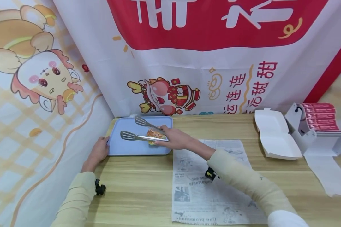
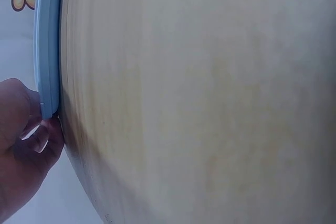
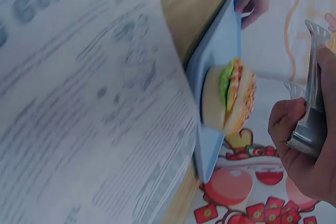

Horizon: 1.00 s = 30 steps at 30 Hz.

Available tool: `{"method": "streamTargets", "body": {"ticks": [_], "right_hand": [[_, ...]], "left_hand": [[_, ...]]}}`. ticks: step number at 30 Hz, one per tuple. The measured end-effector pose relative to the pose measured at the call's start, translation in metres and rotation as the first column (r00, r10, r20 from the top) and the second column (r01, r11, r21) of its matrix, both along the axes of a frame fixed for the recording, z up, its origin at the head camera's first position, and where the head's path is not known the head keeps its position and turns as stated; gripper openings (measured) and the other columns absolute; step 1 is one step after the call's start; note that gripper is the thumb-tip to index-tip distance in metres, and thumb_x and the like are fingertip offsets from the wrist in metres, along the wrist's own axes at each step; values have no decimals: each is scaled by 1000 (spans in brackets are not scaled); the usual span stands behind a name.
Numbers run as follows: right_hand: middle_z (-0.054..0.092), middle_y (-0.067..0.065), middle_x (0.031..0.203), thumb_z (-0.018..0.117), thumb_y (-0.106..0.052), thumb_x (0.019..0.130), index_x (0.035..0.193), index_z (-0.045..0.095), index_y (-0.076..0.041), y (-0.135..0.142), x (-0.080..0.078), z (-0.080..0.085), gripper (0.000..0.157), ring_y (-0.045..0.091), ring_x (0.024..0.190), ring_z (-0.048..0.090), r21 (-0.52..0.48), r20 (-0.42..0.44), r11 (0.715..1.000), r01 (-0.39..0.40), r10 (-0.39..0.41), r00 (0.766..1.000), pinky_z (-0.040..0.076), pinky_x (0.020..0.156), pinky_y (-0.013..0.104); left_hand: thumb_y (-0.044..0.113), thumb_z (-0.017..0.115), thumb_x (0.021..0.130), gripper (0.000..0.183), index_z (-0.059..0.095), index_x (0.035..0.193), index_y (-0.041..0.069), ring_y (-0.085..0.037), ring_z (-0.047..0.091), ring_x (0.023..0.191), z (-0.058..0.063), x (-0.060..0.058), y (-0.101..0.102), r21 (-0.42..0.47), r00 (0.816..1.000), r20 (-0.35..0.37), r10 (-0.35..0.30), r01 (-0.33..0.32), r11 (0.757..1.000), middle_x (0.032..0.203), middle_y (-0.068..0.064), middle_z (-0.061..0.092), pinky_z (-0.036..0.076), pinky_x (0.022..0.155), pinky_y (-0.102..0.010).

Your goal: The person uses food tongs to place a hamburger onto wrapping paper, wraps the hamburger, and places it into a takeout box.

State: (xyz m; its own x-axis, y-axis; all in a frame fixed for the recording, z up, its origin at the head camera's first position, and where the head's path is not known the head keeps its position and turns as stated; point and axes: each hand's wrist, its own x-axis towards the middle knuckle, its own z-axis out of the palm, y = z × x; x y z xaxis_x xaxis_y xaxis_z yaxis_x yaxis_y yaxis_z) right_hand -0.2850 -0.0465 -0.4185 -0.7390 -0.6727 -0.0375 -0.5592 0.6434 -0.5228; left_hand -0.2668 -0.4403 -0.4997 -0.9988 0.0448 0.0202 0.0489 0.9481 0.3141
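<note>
A blue tray (image 1: pixel 125 126) lies against the back of the table, and on its right part sits a sesame-bun burger (image 3: pixel 231 95) with lettuce and filling showing. My left hand (image 1: pixel 100 148) pinches the tray's left edge between thumb and fingers, as the left wrist view also shows at the tray rim (image 2: pixel 47 51). Above the burger, my right hand (image 1: pixel 174 138) grips metal tongs (image 1: pixel 130 136) with slotted ends. The tongs' two arms are spread apart over the tray and hold nothing. In the head view the right hand and tongs partly cover the burger.
A sheet of printed newspaper-style paper (image 1: pixel 210 189) lies right of the tray, under the right forearm. Farther right stand an open white takeaway box (image 1: pixel 278 142) and a dispenser (image 1: pixel 326 142) with a red-printed roll. Printed cloth (image 1: pixel 187 63) hangs behind the table.
</note>
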Motion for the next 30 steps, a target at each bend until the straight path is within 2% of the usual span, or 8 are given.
{"method": "streamTargets", "body": {"ticks": [6,11,13,20,30], "right_hand": [[67,6,99,62,-58,92,146,37,-9,23,-13,-9,77,14,74,61,23,-29,1000,-14,15,999,49,63,26],[67,16,121,61,-62,90,148,34,-11,38,-22,-18,82,17,89,65,46,-31,999,0,1,1000,55,77,34],[66,16,123,60,-64,89,147,35,-12,44,-25,-21,82,19,91,65,60,-32,998,12,-10,999,55,78,35],[68,13,109,62,-60,90,142,39,-15,61,-32,-27,72,19,78,58,104,-55,994,24,-19,998,46,67,32],[67,11,114,59,-60,91,146,38,-15,73,-42,-37,74,18,85,59,157,-1,988,5,-5,1000,51,75,34]], "left_hand": [[-5,46,95,48,38,139,-23,-54,53,113,-2,-1,-2,-16,1000,-15,-10,10,1000,123,-43,47,44,100,-60],[-5,46,95,48,38,139,-22,-54,53,113,-3,-2,-4,-12,1000,-24,-13,13,1000,123,-43,47,44,100,-61],[-5,46,94,48,38,138,-23,-54,53,112,-4,-2,-4,-11,999,-33,-18,18,1000,122,-43,48,44,100,-61],[-5,47,94,47,40,137,-23,-53,54,109,-4,-1,-3,-9,998,-56,-24,24,1000,120,-43,49,46,96,-60],[-5,47,95,47,39,138,-22,-52,55,109,-2,0,0,-12,999,-40,-8,8,1000,120,-41,49,47,95,-59]]}}
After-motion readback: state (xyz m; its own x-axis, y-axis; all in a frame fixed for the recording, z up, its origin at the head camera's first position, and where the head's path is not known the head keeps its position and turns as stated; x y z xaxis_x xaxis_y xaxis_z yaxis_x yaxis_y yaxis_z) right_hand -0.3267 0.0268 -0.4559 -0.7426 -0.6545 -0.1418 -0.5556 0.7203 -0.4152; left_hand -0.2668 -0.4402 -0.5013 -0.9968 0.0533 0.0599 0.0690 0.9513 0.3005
